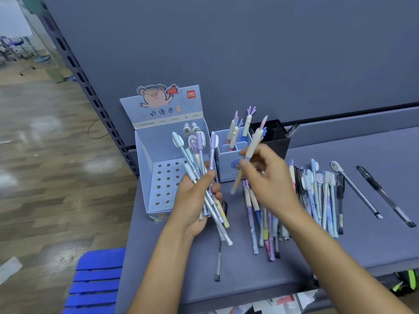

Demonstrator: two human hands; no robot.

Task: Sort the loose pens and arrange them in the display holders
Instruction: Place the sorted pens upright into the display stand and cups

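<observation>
Left hand [195, 200] holds a bundle [205, 177] of pens, grip closed round their lower shafts, caps fanned upward in front of the pig box [158, 155]. Bundle tips stick out below the palm toward the worktop's near edge.

Right hand [267, 177] pinches one cream pen [250, 152] between thumb and fingers, grip narrow, pen tilted with its pink feathered top up and right, just in front of the blue holder [229, 164]. Pen is blurred.

Pig box stands at the far-left corner of the worktop [374, 234], lid flap up, hole grid on its floor mostly bare; a few round-topped pens at its back. Blue holder is just right of it, touching or nearly so, with several cream pens upright in the compartments. Black mesh cup [274, 137] stands behind and right of the blue holder, one dark pen leaning out of it.

Loose pile [317, 196] of pens lies mid-worktop, right of the hands, roughly parallel, caps toward the far edge; part hidden by the right forearm. Two pens lie apart further right: a grey one [356, 189] and a black one [385, 196]. One thin black pen [218, 261] lies near the near edge, below the left hand.

Blue stool [95, 282] sits off the worktop's left near corner.
</observation>
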